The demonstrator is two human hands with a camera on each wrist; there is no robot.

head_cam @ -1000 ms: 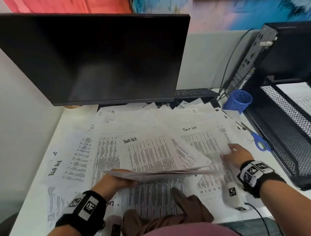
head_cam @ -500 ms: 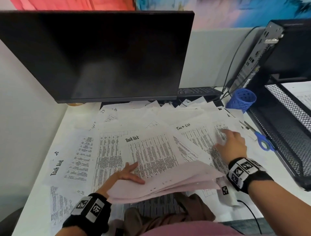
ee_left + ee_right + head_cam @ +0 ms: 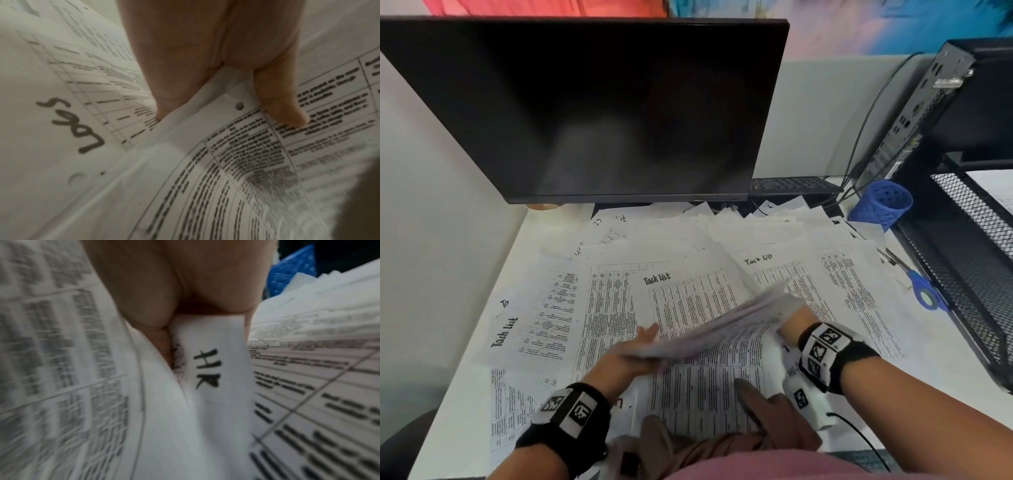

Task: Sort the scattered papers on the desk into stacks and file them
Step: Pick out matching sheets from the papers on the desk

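Observation:
Printed sheets, several headed "Task List" (image 3: 657,278), lie overlapping across the white desk (image 3: 465,342). A gathered stack of papers (image 3: 709,329) hangs just above them, tilted with its right end higher. My left hand (image 3: 643,344) pinches the stack's left edge; in the left wrist view the thumb (image 3: 283,105) presses on a hole-punched sheet (image 3: 226,116). My right hand (image 3: 792,317) grips the right end, mostly hidden by the paper. In the right wrist view the fingers close round sheets, one marked "HR" (image 3: 207,368). A sheet marked "Logs" (image 3: 69,126) lies underneath.
A dark monitor (image 3: 585,109) stands at the back with a keyboard (image 3: 791,185) behind the papers. At the right are a computer tower (image 3: 928,120), a blue pen cup (image 3: 883,205), blue-handled scissors (image 3: 924,291) and a black mesh tray (image 3: 969,274) holding paper.
Half a second ago my right hand was out on the sheets at the right while the left alone held the stack. It has come back and taken the stack's right end, which has risen.

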